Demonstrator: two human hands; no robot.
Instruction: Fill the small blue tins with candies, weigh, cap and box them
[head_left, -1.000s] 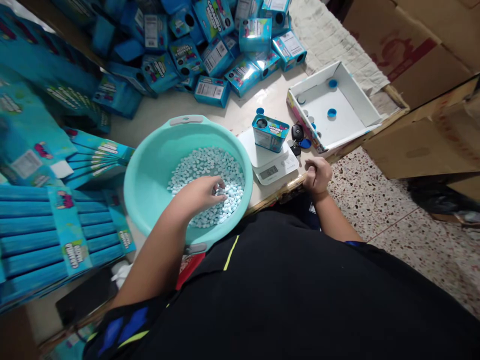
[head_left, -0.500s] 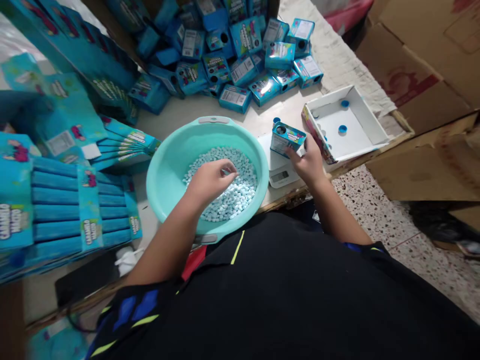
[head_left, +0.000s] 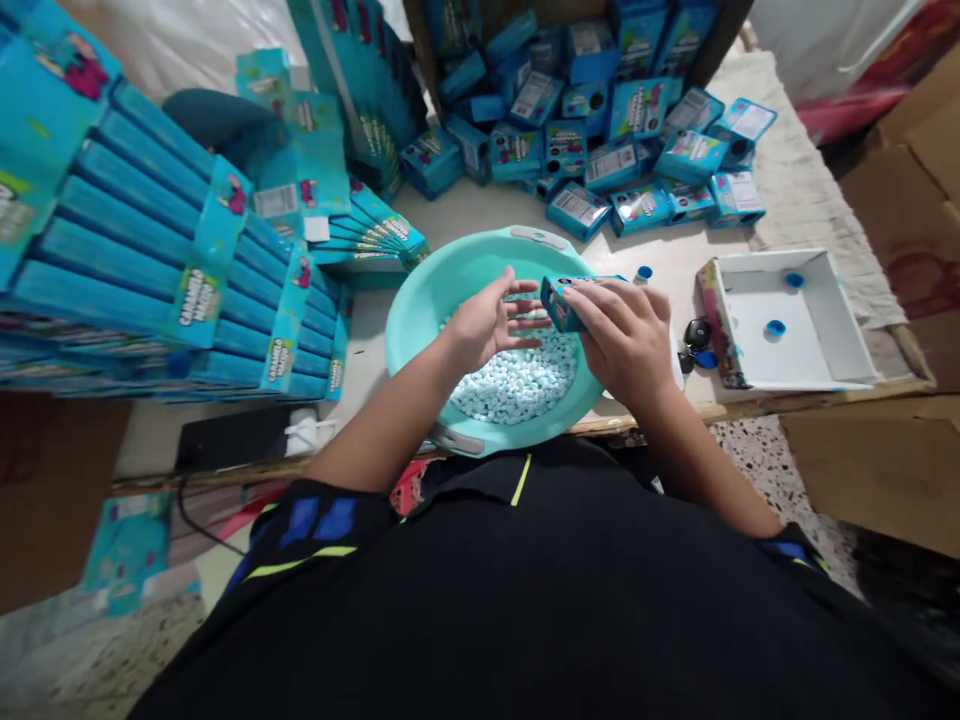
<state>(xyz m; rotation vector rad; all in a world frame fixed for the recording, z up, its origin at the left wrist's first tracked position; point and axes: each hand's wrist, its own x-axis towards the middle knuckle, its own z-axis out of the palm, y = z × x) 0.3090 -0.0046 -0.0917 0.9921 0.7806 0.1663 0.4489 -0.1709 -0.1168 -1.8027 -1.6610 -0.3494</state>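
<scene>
Blue in grip: holding a container [head_left: 561, 310] mid-frame, above the turquoise basin [head_left: 416, 320].
Wrapping the right hand [head_left: 630, 335] around it, presumably there to spill only onto the pellets [head_left: 517, 387]; spreading the left hand [head_left: 484, 325] open beside it.

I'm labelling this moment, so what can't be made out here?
In the head view:
Inside of the held blue tin: hidden by its walls and the right hand.
Pale candy-like pieces behind the left hand: covered by it.
Fine print on the piled tins: too small.
Cardboard box, lower right: cut off by the right edge.
</scene>
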